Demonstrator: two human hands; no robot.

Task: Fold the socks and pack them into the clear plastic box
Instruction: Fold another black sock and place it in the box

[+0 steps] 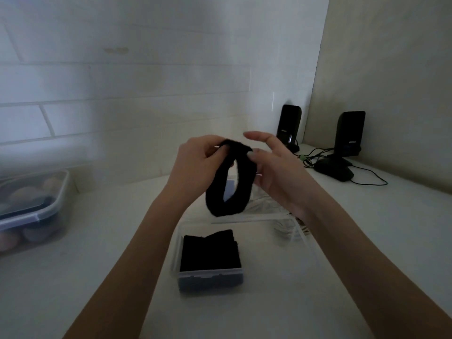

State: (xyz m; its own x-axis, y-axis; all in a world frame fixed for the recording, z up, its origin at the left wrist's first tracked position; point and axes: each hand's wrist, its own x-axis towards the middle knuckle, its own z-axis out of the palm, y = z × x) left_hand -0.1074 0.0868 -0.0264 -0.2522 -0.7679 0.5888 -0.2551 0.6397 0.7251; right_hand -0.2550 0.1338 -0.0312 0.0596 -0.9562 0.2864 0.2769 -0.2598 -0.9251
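A black sock (pixel 220 204) hangs doubled over in a loop above the white table, held at its top. My left hand (pixel 193 167) pinches the top of the loop with thumb and fingers. My right hand (pixel 276 172) touches the sock's right side with its thumb, the other fingers spread apart. Below the sock stands the clear plastic box (pixel 210 277), with folded black socks (pixel 210 250) inside it. Something clear and flat, perhaps the box's lid (pixel 288 231), lies behind and right of the box, partly hidden by my right arm.
A lidded clear container (pixel 29 211) with rounded items sits at the left edge. Two black speakers (pixel 288 126) (pixel 349 133) with cables (pixel 367 177) and a black base stand at the back right corner. White walls close the back and right side.
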